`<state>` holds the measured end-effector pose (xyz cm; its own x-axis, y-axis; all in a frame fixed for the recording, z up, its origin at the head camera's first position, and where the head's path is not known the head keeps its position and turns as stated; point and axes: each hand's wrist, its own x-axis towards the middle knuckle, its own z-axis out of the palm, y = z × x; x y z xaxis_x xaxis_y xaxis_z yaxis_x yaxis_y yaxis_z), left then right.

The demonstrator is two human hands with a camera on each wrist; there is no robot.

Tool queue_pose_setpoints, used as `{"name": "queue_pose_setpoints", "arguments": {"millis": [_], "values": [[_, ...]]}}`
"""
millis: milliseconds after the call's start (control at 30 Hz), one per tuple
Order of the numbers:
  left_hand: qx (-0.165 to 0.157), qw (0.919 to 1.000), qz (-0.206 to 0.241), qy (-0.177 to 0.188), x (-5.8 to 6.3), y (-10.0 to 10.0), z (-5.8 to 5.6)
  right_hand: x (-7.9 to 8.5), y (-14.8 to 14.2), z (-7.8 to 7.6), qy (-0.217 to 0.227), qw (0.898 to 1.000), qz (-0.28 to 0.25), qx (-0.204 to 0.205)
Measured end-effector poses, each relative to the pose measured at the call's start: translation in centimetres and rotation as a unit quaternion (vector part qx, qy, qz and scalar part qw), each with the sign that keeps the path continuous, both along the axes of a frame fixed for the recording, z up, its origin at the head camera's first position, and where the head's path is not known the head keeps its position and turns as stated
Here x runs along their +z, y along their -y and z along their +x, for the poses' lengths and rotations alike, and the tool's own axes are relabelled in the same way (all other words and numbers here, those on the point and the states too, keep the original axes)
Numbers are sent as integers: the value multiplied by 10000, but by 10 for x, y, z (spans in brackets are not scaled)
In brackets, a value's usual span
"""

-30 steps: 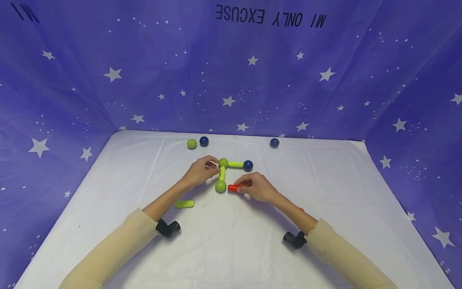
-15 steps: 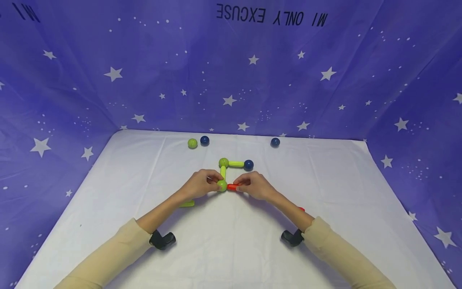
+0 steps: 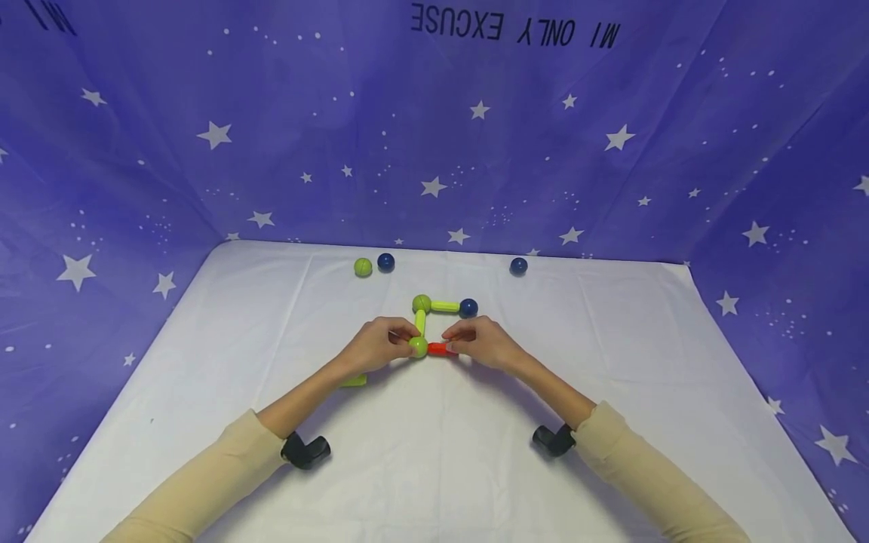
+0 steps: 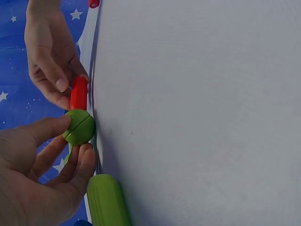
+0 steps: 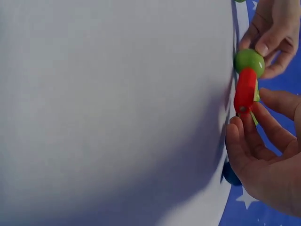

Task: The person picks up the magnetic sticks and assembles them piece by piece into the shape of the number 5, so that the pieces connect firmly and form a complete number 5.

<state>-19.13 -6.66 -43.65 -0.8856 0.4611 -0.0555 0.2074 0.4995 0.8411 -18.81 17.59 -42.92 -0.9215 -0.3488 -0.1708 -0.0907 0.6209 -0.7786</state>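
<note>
My left hand (image 3: 380, 343) pinches the near green ball (image 4: 79, 127) between thumb and fingers. A red rod (image 3: 440, 348) touches that ball end-on and points right. My right hand (image 3: 485, 345) is around the rod's free end; in the right wrist view its thumb stands apart from the rod (image 5: 245, 92), fingers loosely spread. From the held ball a yellow-green rod (image 3: 420, 323) runs back to a second green ball (image 3: 422, 304). Another yellow-green rod (image 3: 445, 307) goes right from there to a blue ball (image 3: 468, 308).
A loose green rod (image 4: 108, 200) lies by the left wrist, partly hidden in the head view. Along the white table's (image 3: 434, 467) back edge sit a green ball (image 3: 363, 267) and two blue balls (image 3: 385, 262). A red piece (image 4: 93, 3) shows beyond the right hand.
My left hand has come nearer, from the far green ball to the near one. The red rod has moved left against that ball, and my right fingers have loosened from it.
</note>
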Motion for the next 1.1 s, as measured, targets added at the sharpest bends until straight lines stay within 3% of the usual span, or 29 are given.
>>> {"name": "queue_pose_setpoints", "arguments": {"millis": [133, 300, 600, 800, 1100], "values": [[-3, 10000, -21, 2, 0, 0, -1, 9, -11, -7, -74, 9997, -17, -237], [-14, 10000, -56, 36, 2, 1, 0, 17, -32, -26, -474, 9959, -21, -770], [-27, 10000, -16, 56, 1, 0, -1, 18, -76, -72, -1216, 9755, 174, -1823], [-25, 10000, 10, 90, -1, 1, 0, 12, -96, -89, -1112, 9666, 147, -2306], [58, 9998, -23, 194, 0, 2, 1, 3, -99, -106, -734, 9667, 366, -2423]]}}
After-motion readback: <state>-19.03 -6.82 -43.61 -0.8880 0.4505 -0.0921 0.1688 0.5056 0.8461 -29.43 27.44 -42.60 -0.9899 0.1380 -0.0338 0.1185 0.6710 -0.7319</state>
